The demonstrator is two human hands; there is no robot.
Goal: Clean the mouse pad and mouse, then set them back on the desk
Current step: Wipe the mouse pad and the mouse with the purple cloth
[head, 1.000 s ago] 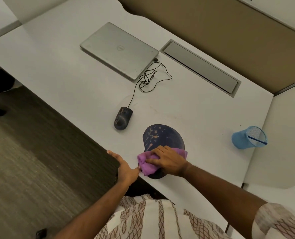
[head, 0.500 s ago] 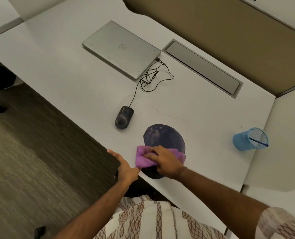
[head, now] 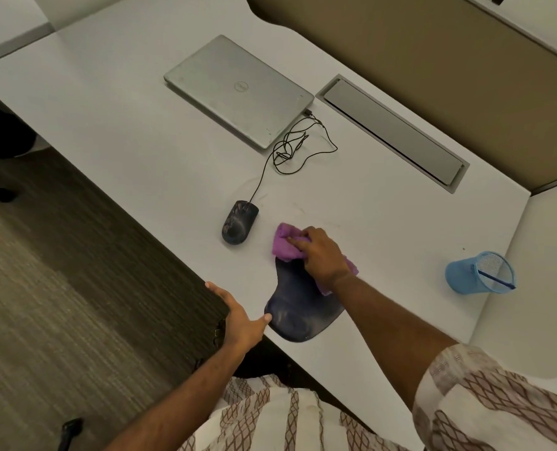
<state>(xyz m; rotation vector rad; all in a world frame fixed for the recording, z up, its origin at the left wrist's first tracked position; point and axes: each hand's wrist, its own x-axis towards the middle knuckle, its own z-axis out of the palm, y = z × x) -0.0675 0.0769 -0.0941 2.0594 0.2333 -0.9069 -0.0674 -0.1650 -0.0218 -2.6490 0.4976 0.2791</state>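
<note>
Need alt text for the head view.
A person's right hand holds a purple cloth down on the far end of a dark mouse pad on a white desk, while the left hand rests on the desk edge, thumb touching the pad. A wired mouse, closed laptop and blue mesh cup sit nearby.

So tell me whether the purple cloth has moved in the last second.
Yes. The purple cloth under the right hand slid from the near end of the mouse pad to its far end, toward the laptop.

Right hand (head: 323, 257) and cloth (head: 285, 245) slid farther up the mouse pad (head: 298, 309).
</note>
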